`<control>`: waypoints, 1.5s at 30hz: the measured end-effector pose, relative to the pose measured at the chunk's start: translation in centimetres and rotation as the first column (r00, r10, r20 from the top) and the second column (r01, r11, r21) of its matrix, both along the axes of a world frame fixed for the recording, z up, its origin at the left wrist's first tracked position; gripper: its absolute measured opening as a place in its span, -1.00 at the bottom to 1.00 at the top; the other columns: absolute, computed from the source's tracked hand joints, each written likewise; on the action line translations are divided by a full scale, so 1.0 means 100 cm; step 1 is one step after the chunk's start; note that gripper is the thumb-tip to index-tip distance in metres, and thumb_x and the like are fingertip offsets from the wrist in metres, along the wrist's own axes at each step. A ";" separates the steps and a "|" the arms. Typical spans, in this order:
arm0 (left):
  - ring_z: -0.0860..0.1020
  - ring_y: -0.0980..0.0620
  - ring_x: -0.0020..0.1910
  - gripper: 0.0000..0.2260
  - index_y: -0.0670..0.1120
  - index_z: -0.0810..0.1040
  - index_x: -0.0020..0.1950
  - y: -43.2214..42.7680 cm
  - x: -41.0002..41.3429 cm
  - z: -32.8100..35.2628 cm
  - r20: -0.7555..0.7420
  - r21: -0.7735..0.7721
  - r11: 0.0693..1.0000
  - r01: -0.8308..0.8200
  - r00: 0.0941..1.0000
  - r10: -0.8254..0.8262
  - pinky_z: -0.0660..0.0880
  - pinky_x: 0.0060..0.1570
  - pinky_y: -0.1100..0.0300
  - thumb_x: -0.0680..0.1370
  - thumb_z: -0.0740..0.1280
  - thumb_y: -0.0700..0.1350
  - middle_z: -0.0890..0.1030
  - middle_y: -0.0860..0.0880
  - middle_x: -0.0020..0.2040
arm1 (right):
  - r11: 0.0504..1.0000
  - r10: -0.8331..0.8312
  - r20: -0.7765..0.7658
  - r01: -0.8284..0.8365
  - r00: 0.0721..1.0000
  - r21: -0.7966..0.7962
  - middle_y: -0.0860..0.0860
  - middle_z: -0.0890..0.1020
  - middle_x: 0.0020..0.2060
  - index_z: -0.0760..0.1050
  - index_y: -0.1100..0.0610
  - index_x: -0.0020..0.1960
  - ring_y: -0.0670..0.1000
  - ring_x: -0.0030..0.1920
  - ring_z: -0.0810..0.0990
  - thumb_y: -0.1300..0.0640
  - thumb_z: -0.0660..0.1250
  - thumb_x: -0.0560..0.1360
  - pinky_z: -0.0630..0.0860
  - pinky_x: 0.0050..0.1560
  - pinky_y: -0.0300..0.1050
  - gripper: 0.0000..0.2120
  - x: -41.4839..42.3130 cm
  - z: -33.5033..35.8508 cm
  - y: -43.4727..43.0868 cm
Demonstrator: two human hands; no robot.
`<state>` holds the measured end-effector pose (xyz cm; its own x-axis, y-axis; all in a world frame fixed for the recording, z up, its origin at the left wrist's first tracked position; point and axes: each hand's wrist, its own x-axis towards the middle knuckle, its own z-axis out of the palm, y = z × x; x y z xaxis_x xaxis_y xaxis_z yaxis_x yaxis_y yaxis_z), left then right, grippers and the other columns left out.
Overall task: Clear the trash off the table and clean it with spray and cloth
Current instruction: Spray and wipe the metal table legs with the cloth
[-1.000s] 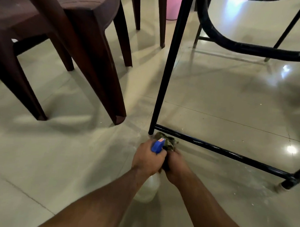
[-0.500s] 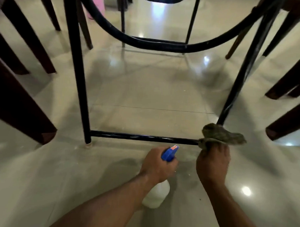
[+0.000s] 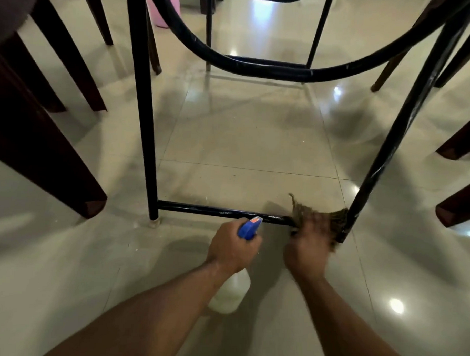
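I am looking under the table at its black metal frame (image 3: 140, 100). A low black crossbar (image 3: 214, 211) joins the two near legs just above the floor. My left hand (image 3: 231, 247) grips a white spray bottle (image 3: 231, 293) with a blue trigger head (image 3: 249, 227), held just in front of the bar. My right hand (image 3: 307, 247) presses a brownish-green cloth (image 3: 320, 215) on the bar's right end, against the right leg (image 3: 384, 145). The right hand and cloth are blurred.
Dark brown chair legs (image 3: 50, 158) stand at the left, more chair legs (image 3: 459, 209) at the right edge. A curved black brace (image 3: 259, 68) hangs under the table. A pink container (image 3: 165, 13) stands far back. The floor (image 3: 243, 141) is glossy pale tile.
The cloth in my right hand slid along the low bar from its left end to its right end. My view swung right. My left hand kept the bottle in front of the bar.
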<state>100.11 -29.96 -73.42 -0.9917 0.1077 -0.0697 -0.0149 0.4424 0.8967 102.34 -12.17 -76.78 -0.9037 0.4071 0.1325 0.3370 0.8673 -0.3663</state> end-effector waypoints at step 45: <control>0.35 0.06 -0.45 -0.82 0.04 0.40 -0.35 -0.126 -0.009 0.013 -0.061 -0.092 0.969 -0.230 0.972 0.225 0.34 -0.37 0.16 0.40 0.35 -0.03 0.41 0.07 -0.47 | 0.361 0.830 0.236 -0.809 0.506 0.463 0.06 0.50 0.38 0.62 -0.03 0.20 0.15 0.24 0.55 0.09 0.24 0.45 0.54 0.15 0.05 -0.64 -0.067 0.029 -0.099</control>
